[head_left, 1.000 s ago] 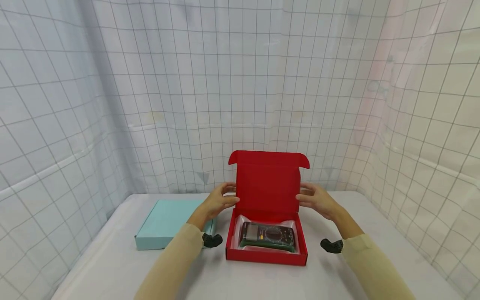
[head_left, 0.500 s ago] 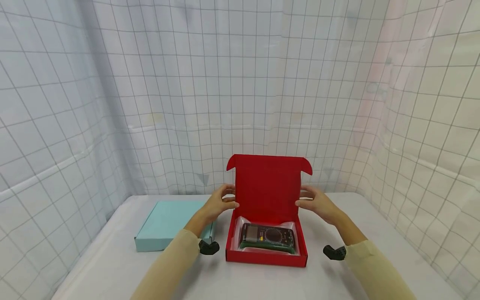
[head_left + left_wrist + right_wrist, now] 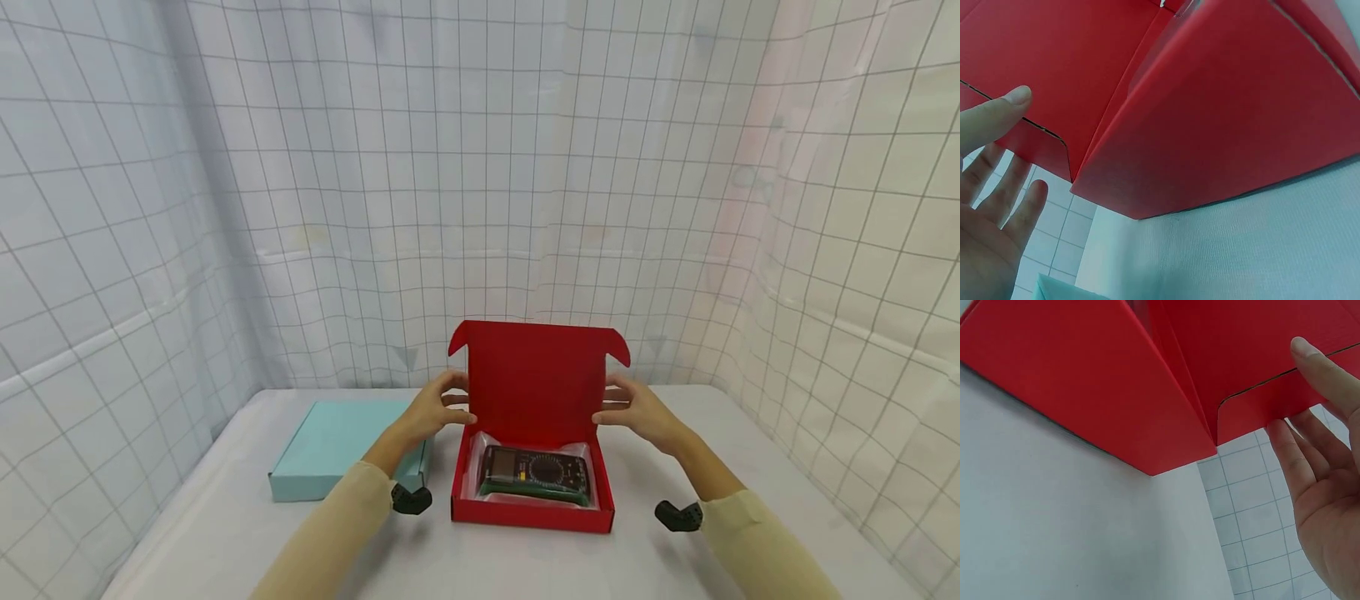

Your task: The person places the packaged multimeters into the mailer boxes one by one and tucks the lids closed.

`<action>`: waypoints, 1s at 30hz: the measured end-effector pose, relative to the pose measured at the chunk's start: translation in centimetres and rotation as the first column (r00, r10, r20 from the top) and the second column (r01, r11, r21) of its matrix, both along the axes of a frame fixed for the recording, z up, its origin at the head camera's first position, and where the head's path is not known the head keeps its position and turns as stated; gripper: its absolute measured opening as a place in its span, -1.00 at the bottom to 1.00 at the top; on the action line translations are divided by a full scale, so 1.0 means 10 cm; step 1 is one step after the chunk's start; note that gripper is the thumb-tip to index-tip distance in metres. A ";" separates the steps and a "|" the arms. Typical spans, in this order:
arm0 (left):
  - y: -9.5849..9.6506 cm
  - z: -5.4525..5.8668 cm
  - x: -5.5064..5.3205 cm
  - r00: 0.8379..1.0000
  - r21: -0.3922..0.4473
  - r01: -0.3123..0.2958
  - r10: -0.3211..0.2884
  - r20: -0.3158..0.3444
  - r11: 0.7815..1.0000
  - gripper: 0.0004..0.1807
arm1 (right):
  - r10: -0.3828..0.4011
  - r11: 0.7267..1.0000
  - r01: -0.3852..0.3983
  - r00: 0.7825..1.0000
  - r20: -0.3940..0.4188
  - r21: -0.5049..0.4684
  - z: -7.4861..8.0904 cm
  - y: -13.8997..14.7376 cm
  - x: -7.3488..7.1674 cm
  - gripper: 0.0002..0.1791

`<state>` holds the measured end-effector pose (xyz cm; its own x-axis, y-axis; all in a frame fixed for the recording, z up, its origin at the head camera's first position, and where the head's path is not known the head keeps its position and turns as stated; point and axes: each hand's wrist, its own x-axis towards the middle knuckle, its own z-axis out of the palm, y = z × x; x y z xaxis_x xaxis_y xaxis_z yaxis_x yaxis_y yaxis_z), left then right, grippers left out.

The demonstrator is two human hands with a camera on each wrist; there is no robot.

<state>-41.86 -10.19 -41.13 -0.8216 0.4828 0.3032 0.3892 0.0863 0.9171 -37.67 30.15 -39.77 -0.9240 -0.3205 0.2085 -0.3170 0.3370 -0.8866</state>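
wht gridded curtains (image 3: pixel 495 183), back & sides, wht tbl (image 3: pixel 517 567)

Red cardboard box (image 3: pixel 532 517) laid flat, opened; lid (image 3: pixel 536 379) raised roughly upright from rear edge, held at sides by left hand (image 3: pixel 431 408) and right hand (image 3: pixel 637 410), thumbs placed at inner face. Rounded flaps (image 3: pixel 618 345) spread outward at lid's top corners, above grip. Below grip, midway between hands, black-and-green multimeter (image 3: pixel 534 475) seated face up in box, surrounded by clear plastic (image 3: pixel 489 439), screen turned toward left-hand side.
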 end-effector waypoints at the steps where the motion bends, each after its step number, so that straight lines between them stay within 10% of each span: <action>1: 0.00 0.00 0.01 1.000 -0.005 -0.001 0.001 -0.005 1.000 -0.33 | 0.008 1.000 -0.008 1.000 -0.004 0.000 0.00 0.00 0.00 -0.38; 30: -0.02 -0.07 0.24 0.985 -0.241 -0.077 0.036 -0.167 0.968 -0.28 | 0.044 0.997 -0.038 0.994 -0.097 0.063 -0.16 -0.02 0.30 -0.27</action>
<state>-39.48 -10.43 -41.78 -0.8000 0.5130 0.3111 0.5173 0.3269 0.7909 -34.68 29.94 -41.40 -0.8860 -0.3724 0.2762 -0.4159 0.3749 -0.8286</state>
